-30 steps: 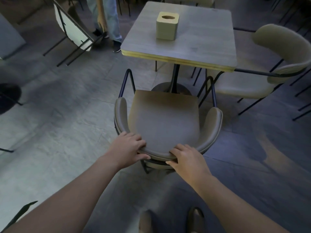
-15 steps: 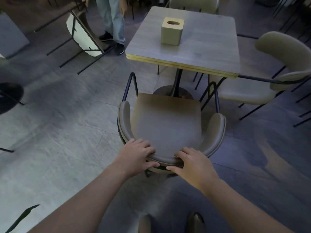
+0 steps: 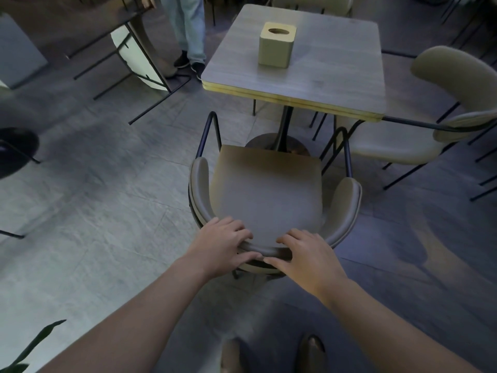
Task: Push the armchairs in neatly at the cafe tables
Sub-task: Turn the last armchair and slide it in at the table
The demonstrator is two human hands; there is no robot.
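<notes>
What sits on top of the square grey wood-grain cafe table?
Only a beige cube tissue box with an oval top opening stands on the square grey table. Its contents cannot be seen, and the table's far edge is out of view.

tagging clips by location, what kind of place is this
Most likely a cafe or similar eatery: a square pedestal table with a tissue box on it, matching padded armchairs drawn up around it, and more tables and chairs across a tiled floor.

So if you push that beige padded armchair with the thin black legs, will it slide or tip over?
The beige padded armchair probably slides easily: thin metal legs on smooth grey floor tiles. Both hands, left hand and right hand, push high on the backrest, so tipping forward seems possible.
</notes>
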